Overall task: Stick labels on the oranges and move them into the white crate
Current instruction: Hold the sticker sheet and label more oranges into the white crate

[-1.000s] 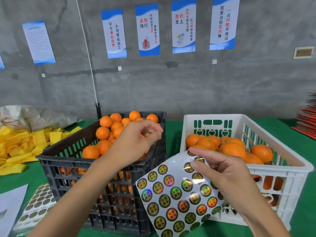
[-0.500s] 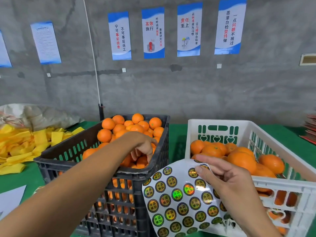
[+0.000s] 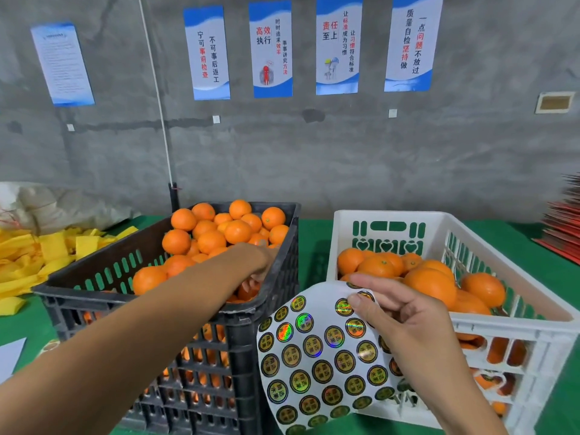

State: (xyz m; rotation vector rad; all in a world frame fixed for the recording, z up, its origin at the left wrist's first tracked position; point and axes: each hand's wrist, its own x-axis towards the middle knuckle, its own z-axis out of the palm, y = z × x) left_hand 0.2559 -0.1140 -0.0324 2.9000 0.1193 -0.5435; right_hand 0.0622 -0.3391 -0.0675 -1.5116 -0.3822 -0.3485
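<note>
A black crate [image 3: 94,293] on the left is heaped with oranges [image 3: 213,233]. My left hand [image 3: 255,262] reaches down inside it at the near right corner. Its fingers rest on an orange [image 3: 248,291] low against the crate wall, and the rim hides the grip. The white crate [image 3: 533,321] on the right holds several oranges [image 3: 430,284]. In front of it my right hand [image 3: 405,321] pinches a curled white sheet of round holographic labels [image 3: 314,356] by its top edge, thumb on a label.
A green cloth [image 3: 310,240] covers the table. Yellow bags [image 3: 47,255] lie at the far left, red items [image 3: 565,227] at the far right. More label sheets and white paper [image 3: 9,356] lie left of the black crate. A grey wall with posters stands behind.
My left hand has dropped from above the black crate's rim down among the oranges. The right hand has kept the label sheet in about the same place.
</note>
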